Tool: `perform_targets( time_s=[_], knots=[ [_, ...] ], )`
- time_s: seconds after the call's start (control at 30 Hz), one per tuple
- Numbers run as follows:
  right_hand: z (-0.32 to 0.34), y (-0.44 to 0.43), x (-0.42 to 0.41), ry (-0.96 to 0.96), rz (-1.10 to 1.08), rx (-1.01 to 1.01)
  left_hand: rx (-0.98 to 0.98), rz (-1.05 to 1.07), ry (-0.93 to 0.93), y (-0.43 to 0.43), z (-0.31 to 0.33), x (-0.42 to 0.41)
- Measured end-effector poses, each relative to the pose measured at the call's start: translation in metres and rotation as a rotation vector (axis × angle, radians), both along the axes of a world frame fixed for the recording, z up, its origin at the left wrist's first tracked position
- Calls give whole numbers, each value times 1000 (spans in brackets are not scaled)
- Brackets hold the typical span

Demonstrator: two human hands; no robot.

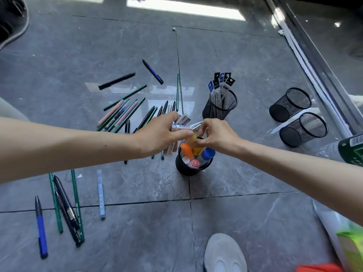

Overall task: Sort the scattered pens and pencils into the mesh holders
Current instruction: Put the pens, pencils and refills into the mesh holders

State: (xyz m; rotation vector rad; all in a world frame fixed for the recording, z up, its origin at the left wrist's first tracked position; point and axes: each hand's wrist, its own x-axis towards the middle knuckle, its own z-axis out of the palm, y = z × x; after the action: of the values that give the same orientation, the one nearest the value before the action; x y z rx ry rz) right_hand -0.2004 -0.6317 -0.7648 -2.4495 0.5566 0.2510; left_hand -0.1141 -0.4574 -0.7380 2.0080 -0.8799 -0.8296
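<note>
Gripping a white pen (181, 126) and small packs (184, 117) in the curled left fingers (176, 134), just above the near holder (184, 170). Pinching a yellow piece (192, 138) with the right fingers (203, 129), right at that holder's mouth, close against the left thumb. Below, upright on the floor (245, 222), packed with orange, blue and pink tops. Behind, a second holder (231, 107) upright with refills (221, 89); well right, two side-lying holders (290, 105). Left, scattered pencils (125, 108) and pens (66, 207)
</note>
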Motion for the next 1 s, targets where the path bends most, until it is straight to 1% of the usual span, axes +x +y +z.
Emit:
perform_targets(
  time_s=[0.07, 0.1, 0.13, 0.2, 0.23, 0.27, 0.3, 0.37, 0.47, 0.57, 0.67, 0.87, 1.0],
  knots=[
    [4, -3, 0, -39, -1, 24, 33, -32, -8, 1, -3, 0],
    [7, -5, 0, -28, 18, 61, 42, -39, -16, 1, -3, -1],
    [11, -9, 0, 22, 46, 105, 36, -37, -22, 2, -4, -1],
    [19, -15, -2, 226, 144, 180, -12, -11, -55, 5, -3, -4],
    [22, -18, -4, 342, 186, 186, -48, 6, -94, 7, -2, -7],
    [23, -19, -6, 427, 219, 183, -82, 15, -139, 7, 0, -10],
    [22, -19, -8, 463, 243, 185, -108, 7, -177, 7, 2, -13],
    [18, -17, -9, 419, 243, 212, -118, -68, -218, 3, 6, -19],
    [16, -17, -7, 345, 218, 251, -6, -225, -286, -11, 6, -26],
    [17, -21, -4, 385, 242, 243, 63, -303, -396, -26, 1, -29],
    [18, -28, -5, 397, 224, 289, 105, -355, -437, -37, -7, -32],
    [23, -41, -12, 415, 120, 440, 187, -370, -419, -43, -12, -35],
    [23, -40, -12, 497, 56, 538, 201, -316, -453, -38, -13, -31]
  ],
)
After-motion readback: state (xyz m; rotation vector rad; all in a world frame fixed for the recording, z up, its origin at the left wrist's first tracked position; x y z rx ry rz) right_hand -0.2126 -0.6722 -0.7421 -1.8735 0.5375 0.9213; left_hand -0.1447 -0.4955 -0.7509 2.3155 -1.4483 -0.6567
